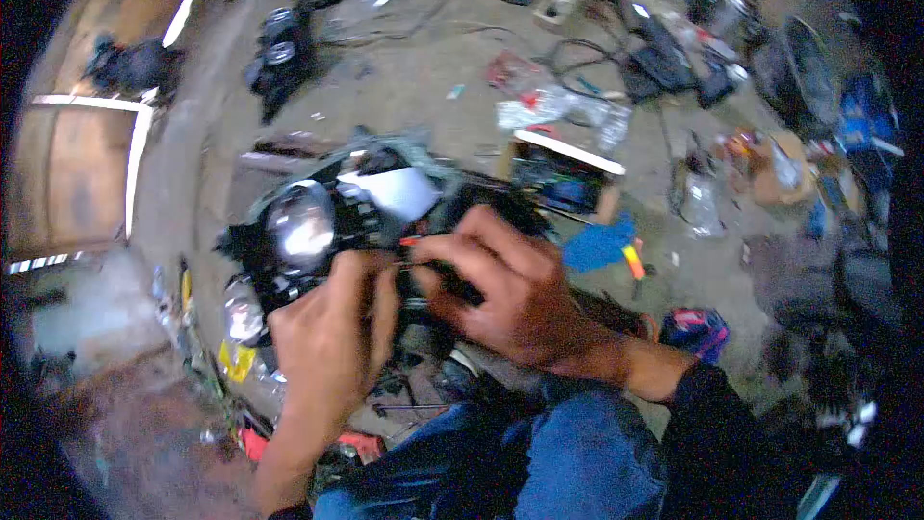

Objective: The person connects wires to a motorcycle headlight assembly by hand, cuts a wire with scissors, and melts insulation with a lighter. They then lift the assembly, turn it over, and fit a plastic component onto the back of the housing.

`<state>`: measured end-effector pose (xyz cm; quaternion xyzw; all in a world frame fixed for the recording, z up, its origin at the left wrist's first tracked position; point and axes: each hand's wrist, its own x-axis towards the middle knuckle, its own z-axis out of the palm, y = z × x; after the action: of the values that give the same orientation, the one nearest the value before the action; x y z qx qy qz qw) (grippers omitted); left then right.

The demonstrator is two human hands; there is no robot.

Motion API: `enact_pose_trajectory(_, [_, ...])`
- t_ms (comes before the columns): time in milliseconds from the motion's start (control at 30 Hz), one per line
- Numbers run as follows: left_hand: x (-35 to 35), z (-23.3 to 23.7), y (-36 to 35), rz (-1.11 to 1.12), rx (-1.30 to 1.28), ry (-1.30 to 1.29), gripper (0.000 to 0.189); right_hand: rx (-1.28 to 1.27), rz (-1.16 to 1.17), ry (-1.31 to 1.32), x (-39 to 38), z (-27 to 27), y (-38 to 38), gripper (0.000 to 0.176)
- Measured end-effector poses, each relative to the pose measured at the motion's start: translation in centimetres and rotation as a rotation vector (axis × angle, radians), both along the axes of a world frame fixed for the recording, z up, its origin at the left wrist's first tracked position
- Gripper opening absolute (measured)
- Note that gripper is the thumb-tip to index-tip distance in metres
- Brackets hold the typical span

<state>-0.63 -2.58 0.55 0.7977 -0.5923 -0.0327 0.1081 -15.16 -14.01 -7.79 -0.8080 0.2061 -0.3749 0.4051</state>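
At centre frame, just left of the middle, a headlight assembly (pixel 346 217) rests above the person's blue-trousered knee (pixel 577 453), over the concrete floor (pixel 423 87). The assembly consists of a black, irregular housing with jagged edges. A round, glassy projector lens (pixel 300 226) sits in its left part and reflects pale light. A flat white panel (pixel 393 191) lies on its upper right part. The lower right part of the housing is hidden behind both hands.

The left hand (pixel 332 327) comes up from the bottom of the frame. Its fingers are curled tight, and the fingertips press against the lower edge of the housing just below the lens.

The right hand (pixel 510 299) enters from the lower right. Its fingers are bent and drawn together, pinching a small orange-tipped piece (pixel 409 241) that touches the housing beside the panel. What this piece is cannot be told.

To the right of the assembly lie an open cardboard box (pixel 563 178) and, just below it, a blue cloth (pixel 597 243). A second dark lamp unit (pixel 279 48) lies in the upper left of the frame, well apart.
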Motion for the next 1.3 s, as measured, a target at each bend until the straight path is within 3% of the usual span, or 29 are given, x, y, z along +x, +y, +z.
enact_pose_trajectory(100, [-0.6,0.3,-0.3,0.083,0.041,0.091,0.014,0.059,-0.066,-0.1,-2.6,0.3,-0.3,0.027])
enact_pose_trajectory(200, [-0.7,0.2,0.4,-0.023,-0.122,0.151,0.036,0.111,-0.412,-0.018,-8.2,-1.9,-0.5,0.019])
enact_pose_trajectory(233, [-0.5,0.4,0.6,-0.067,-0.149,0.154,0.037,0.234,-0.569,0.053,-10.0,-4.2,-0.7,0.016])
enact_pose_trajectory(300, [0.0,1.4,2.0,-0.122,-0.195,0.133,0.038,0.22,-0.724,0.362,-14.4,-10.4,-1.8,0.018])
enact_pose_trajectory(433, [1.7,4.4,6.7,-0.101,-0.271,0.306,0.042,-0.123,-0.534,0.739,-24.7,-24.0,-1.3,0.029])
enact_pose_trajectory(533, [1.8,3.0,13.1,0.005,-0.627,0.379,0.033,0.055,-0.476,0.82,-26.0,-25.6,-0.7,0.03])
enact_pose_trajectory(600, [1.7,1.5,19.7,0.118,-0.736,0.662,0.02,0.086,-0.45,0.798,-25.9,-26.4,-0.6,0.03])
enact_pose_trajectory(667, [0.2,0.1,23.9,0.1,-0.854,0.932,0.02,0.05,-0.436,0.823,-25.7,-27.0,-1.2,0.026])
enact_pose_trajectory(767, [-3.7,-2.2,27.9,0.224,-1.067,1.027,0.023,0.098,-0.475,0.76,-27.1,-29.1,-1.6,0.024])
enact_pose_trajectory(800, [-6.0,0.0,23.5,0.307,-1.112,0.832,0.047,-0.21,-0.507,0.765,-26.8,-28.4,-1.6,0.02])
enact_pose_trajectory(900, [-8.3,-0.6,23.4,0.499,-1.14,0.694,0.046,0.263,-0.758,0.706,-24.7,-22.1,-0.6,0.024])
enact_pose_trajectory(933, [-8.4,-1.1,24.3,0.535,-1.144,0.678,0.046,0.305,-0.857,0.532,-25.5,-23.1,-0.8,0.025])
enact_pose_trajectory(1033, [-8.1,-2.0,25.8,0.581,-1.149,0.667,0.045,0.558,-0.71,0.047,-18.8,-9.4,1.3,0.018])
enact_pose_trajectory(1067, [-8.0,-2.2,26.2,0.586,-1.154,0.66,0.045,0.566,-0.592,-0.031,-18.2,-7.6,1.5,0.019])
enact_pose_trajectory(1200, [-6.6,-2.6,27.0,0.591,-1.151,0.652,0.045,0.651,-0.396,-0.096,-10.2,3.4,5.1,0.041])
enact_pose_trajectory(1300, [-5.9,-2.8,27.3,0.589,-1.159,0.651,0.044,0.69,-0.335,-0.098,-6.6,5.9,7.5,0.051])
